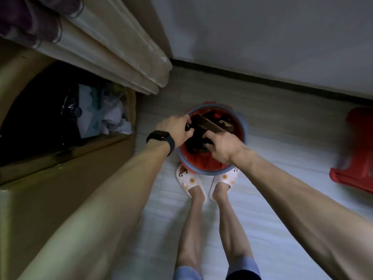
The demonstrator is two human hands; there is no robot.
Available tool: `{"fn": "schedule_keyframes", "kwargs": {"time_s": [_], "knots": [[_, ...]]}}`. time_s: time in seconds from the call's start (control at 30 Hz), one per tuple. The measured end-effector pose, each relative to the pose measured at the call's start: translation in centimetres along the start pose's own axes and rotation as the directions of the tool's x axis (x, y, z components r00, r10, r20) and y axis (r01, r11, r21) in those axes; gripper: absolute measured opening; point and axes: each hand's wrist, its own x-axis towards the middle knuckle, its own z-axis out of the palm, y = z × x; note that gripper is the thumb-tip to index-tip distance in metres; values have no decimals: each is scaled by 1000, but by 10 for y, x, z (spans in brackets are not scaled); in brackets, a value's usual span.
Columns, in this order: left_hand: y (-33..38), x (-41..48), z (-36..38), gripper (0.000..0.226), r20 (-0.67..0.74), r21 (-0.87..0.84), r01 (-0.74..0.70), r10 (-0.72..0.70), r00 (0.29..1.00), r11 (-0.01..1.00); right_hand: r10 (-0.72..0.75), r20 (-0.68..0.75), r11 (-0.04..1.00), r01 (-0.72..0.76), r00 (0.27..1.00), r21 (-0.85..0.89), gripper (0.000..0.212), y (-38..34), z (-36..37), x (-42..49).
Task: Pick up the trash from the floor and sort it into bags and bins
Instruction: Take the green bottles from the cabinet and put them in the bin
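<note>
A round bin (pixel 243 123) with a grey rim and a red bag liner stands on the floor just in front of my feet. Both my hands are over its mouth. My left hand (pixel 175 129), with a black band on the wrist, and my right hand (pixel 223 145) both grip a flat dark brown piece of trash (pixel 210 124) that slants across the bin's opening. Dark and brown scraps lie inside the bin under it.
An open cardboard box (pixel 129 110) at the left holds a black bag, a carton and crumpled white paper. Beige curtain folds (pixel 121 57) hang above it. A red plastic stool (pixel 357 150) stands at the right. A white wall runs behind the bin.
</note>
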Motion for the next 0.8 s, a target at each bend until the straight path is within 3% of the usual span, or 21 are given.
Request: {"fn": "schedule_keyframes", "kwargs": {"time_s": [0.13,0.23,0.37,0.6,0.8], "knots": [[-8,21,-3,39,86,70,-110,104,991,991,32,86,997,-26,996,-67,41,10,9,28],[-15,30,4,42,122,77,-153,143,982,985,47,41,998,-45,998,-48,41,18,16,40],[-18,35,12,42,107,2,-187,186,977,982,204,-44,975,-198,978,101,40,30,17,44],[-19,11,19,59,65,-19,-98,99,993,995,362,-65,868,-311,930,388,51,31,13,20],[-10,-51,-8,56,137,-3,-35,35,990,999,365,-190,864,-255,911,435,44,-2,-11,-52]]}}
